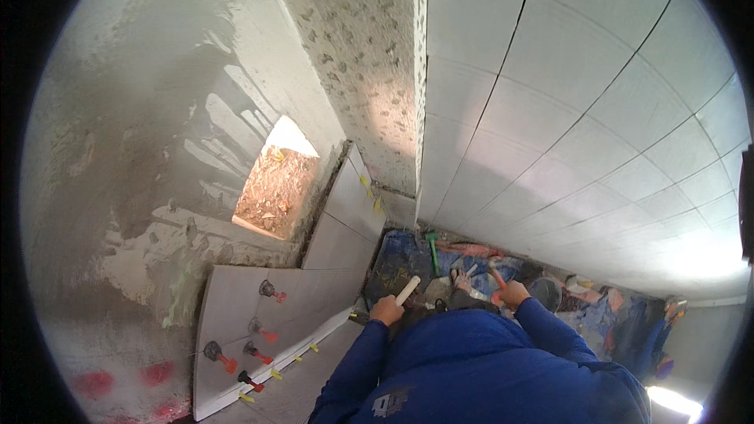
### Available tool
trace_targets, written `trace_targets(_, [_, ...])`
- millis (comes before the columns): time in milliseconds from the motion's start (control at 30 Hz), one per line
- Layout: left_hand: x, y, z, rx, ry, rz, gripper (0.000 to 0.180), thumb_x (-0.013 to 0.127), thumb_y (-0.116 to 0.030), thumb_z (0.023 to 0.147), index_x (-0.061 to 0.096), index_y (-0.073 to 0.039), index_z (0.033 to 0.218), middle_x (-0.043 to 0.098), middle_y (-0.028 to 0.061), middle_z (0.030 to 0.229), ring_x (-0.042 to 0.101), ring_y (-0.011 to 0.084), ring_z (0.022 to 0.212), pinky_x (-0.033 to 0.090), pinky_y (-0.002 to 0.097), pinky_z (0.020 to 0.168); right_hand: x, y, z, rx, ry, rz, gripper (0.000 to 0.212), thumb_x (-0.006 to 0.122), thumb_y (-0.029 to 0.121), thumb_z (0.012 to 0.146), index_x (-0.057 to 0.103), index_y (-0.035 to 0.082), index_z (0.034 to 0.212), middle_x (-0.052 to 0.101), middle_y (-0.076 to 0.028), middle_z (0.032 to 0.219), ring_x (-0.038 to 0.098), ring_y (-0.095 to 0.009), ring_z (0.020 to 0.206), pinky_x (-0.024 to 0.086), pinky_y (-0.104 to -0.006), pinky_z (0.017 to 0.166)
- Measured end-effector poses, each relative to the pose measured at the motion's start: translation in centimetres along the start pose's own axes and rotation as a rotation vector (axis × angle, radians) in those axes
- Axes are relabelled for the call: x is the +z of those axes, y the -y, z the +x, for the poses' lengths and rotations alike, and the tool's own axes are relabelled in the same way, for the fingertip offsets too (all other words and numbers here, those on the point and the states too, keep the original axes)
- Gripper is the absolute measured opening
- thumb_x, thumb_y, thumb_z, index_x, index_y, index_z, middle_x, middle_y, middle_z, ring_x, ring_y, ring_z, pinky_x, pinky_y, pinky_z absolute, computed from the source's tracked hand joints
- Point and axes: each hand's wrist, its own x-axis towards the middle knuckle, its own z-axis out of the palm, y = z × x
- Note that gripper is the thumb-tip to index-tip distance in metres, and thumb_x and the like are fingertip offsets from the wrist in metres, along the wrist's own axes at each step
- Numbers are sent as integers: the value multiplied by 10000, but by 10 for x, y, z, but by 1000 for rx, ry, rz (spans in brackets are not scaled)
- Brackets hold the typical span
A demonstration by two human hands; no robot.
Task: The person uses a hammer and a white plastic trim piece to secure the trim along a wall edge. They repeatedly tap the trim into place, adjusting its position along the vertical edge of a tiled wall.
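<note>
My left hand (386, 311) is closed round the lower end of a pale, cream-coloured stick (407, 290) that looks like a handle. Whether a tool head joins it I cannot make out. To the right, my right hand (514, 295) grips an orange-red handled tool (496, 279), whose shape is partly hidden by the fingers. Between and beyond both hands, a green T-shaped tool (433, 250) lies on a dirty blue sheet (397, 255). A greyish glove-like thing (462, 279) lies close in front of my body.
Large tiles (338, 212) line the lower left wall, with several red-and-black levelling clips (269, 292) and yellow wedges (276, 374). A lit opening (276, 188) pierces the rough plaster. A tiled wall (565, 94) rises at right; a dark bucket (547, 294) stands below it among rags.
</note>
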Motion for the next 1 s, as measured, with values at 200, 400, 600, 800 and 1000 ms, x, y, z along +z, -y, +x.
trace_targets(200, [15, 45, -13, -108, 23, 24, 430, 669, -376, 911, 639, -28, 1162, 718, 230, 1102, 688, 424, 1062, 531, 525, 902, 164, -86, -61, 382, 205, 208, 496, 618, 285, 902, 622, 86, 1357, 765, -196, 949, 752, -329, 941, 580, -462, 771])
trace_targets(400, [35, 60, -25, -147, 56, -43, 379, 627, -392, 974, 612, -65, 1166, 688, 241, 1177, 672, 424, 1106, 529, 552, 934, 162, -68, -138, 616, 276, 545, 294, 665, 343, 893, 817, 92, 899, 775, -152, 842, 774, -274, 867, 580, -439, 739])
trace_targets(600, [22, 26, -30, -10, -251, -259, 393, 641, -323, 995, 571, -19, 1235, 664, 265, 1164, 662, 460, 1043, 526, 548, 879, 115, -39, -122, 504, 75, 687, 385, 667, 342, 905, 770, -29, 905, 758, -208, 817, 768, -332, 850, 577, -465, 755])
trace_targets(800, [-60, -56, -60, 175, -796, -515, 429, 587, -233, 1034, 496, 18, 1369, 641, 248, 1100, 656, 434, 991, 509, 525, 869, 69, -50, -58, 185, -36, 312, 441, 672, 371, 914, 756, -58, 969, 758, -245, 912, 761, -368, 888, 569, -497, 791])
trace_targets(1000, [-141, -116, -115, 170, -1079, -862, 365, 548, -194, 1048, 515, 17, 1343, 629, 145, 949, 652, 221, 675, 529, 370, 574, 49, -75, -23, 142, 99, 867, 333, 734, 244, 862, 741, -47, 1025, 740, -169, 865, 731, -324, 789, 566, -453, 681])
